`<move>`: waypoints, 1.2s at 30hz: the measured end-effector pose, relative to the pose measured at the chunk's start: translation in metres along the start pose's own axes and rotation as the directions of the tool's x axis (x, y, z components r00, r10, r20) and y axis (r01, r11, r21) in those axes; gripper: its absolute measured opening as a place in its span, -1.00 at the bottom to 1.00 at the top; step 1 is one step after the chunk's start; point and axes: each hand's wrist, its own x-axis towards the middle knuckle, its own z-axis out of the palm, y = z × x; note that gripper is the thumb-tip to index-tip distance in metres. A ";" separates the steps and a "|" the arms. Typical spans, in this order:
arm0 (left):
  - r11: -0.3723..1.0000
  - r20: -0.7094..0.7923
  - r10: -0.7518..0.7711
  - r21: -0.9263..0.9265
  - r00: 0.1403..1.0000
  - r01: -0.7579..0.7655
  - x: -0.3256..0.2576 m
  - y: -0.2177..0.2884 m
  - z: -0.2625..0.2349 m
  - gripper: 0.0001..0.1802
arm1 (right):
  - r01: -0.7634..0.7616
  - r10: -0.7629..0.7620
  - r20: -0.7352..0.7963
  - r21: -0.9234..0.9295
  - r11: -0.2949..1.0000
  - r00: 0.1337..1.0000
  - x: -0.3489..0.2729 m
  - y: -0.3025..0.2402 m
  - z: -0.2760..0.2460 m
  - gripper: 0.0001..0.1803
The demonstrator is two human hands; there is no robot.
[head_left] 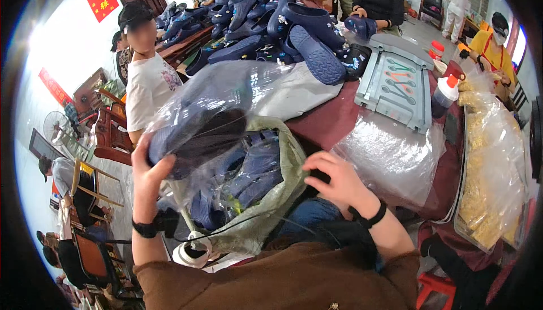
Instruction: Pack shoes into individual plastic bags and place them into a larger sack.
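My left hand (pixel 148 168) grips a navy clog (pixel 195 140) inside a clear plastic bag (pixel 218 86), raised over the left side of an open woven sack (pixel 291 157). More bagged navy clogs (pixel 260 166) lie within the sack, which stands in front of my lap. Just right of the sack's rim is my right hand (pixel 342 183), its fingers loosely bent and apart with nothing between them. Beyond the bag, a big heap of navy clogs (pixel 249 30) with small charms covers the far table. One clog (pixel 317 55) there leans with its sole toward me.
Clear plastic bags (pixel 390 157) lie on the dark red tablecloth to the right. Behind them are a grey plastic tray (pixel 396 81) and a dark bottle (pixel 444 95). A bag of yellow pieces (pixel 489 180) sits far right. Co-workers (pixel 150 75) surround the table.
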 end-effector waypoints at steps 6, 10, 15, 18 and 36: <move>0.976 -0.133 -0.065 0.197 0.989 0.090 -0.029 -0.047 -0.065 -0.28 | 0.133 -0.134 -0.001 -0.128 0.983 0.991 0.111 0.031 0.053 -0.59; 0.965 -0.193 -0.210 0.114 0.959 0.234 -0.053 -0.071 -0.063 -0.39 | 0.183 -0.169 0.077 -0.225 0.957 0.983 0.170 0.077 0.122 -0.47; 0.947 -0.177 -0.220 0.197 0.959 0.254 -0.081 -0.090 -0.056 -0.34 | 0.126 -0.070 0.124 -0.531 0.838 0.990 0.191 0.113 0.187 -0.40; 0.953 -0.056 -0.244 0.171 0.968 0.250 -0.081 -0.084 -0.054 -0.27 | -0.026 0.298 0.340 -0.620 0.784 0.892 0.205 0.133 0.190 -0.71; 0.737 0.342 -0.133 0.662 0.930 -0.138 -0.010 -0.123 0.133 0.02 | 0.090 0.213 -0.230 0.851 0.517 0.950 0.140 -0.049 0.006 -0.83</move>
